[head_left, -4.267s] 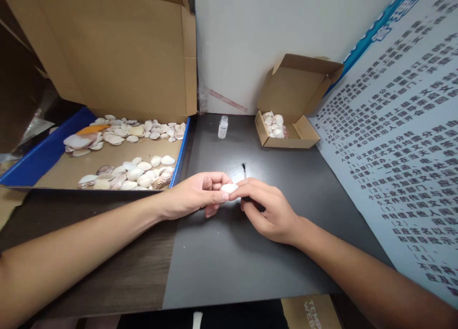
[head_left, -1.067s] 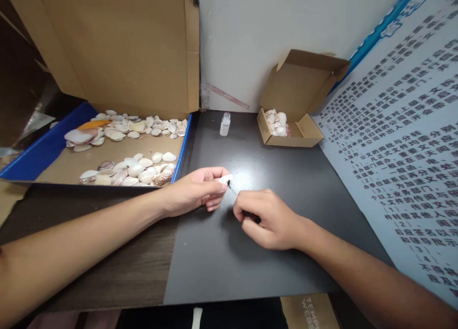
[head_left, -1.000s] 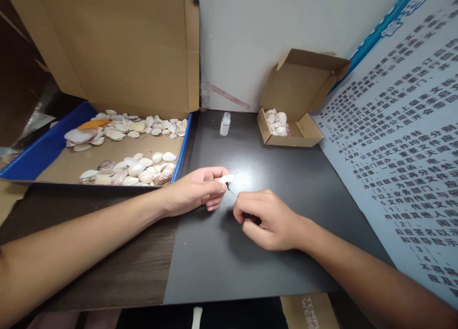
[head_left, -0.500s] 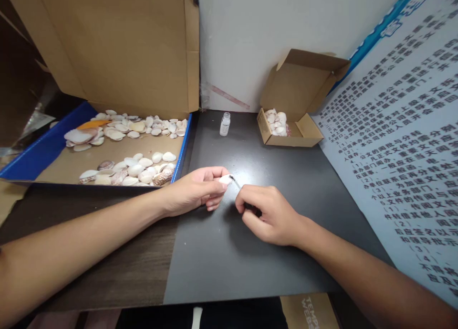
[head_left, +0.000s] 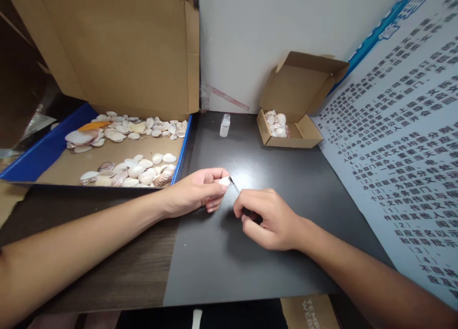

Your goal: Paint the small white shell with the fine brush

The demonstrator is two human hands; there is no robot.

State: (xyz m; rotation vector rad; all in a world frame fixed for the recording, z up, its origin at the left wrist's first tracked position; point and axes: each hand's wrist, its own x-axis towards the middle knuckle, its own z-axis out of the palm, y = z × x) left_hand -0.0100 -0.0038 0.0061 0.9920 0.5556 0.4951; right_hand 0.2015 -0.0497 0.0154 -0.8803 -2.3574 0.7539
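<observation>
Between the thumb and fingers of my left hand (head_left: 202, 188) is a small white seashell (head_left: 224, 181). My right hand (head_left: 270, 217) is closed around a thin brush (head_left: 234, 185), whose dark tip meets the right edge of the shell. The handle end of the brush is hidden inside my fingers. Beyond both hands stands a small open glass bottle (head_left: 224, 126) with a printed label, upright on the dark grey mat (head_left: 214, 262).
On the left, a blue-edged cardboard box (head_left: 184, 150) with a raised lid holds many shells (head_left: 134, 169). A smaller open box (head_left: 295, 142) with shells stands at the back right. A printed poster (head_left: 404, 143) leans along the right side, and a white wall (head_left: 236, 42) rises behind.
My right hand has shifted slightly left, and the brush tip has moved a little over the shell's edge. My left hand keeps nearly the same place.
</observation>
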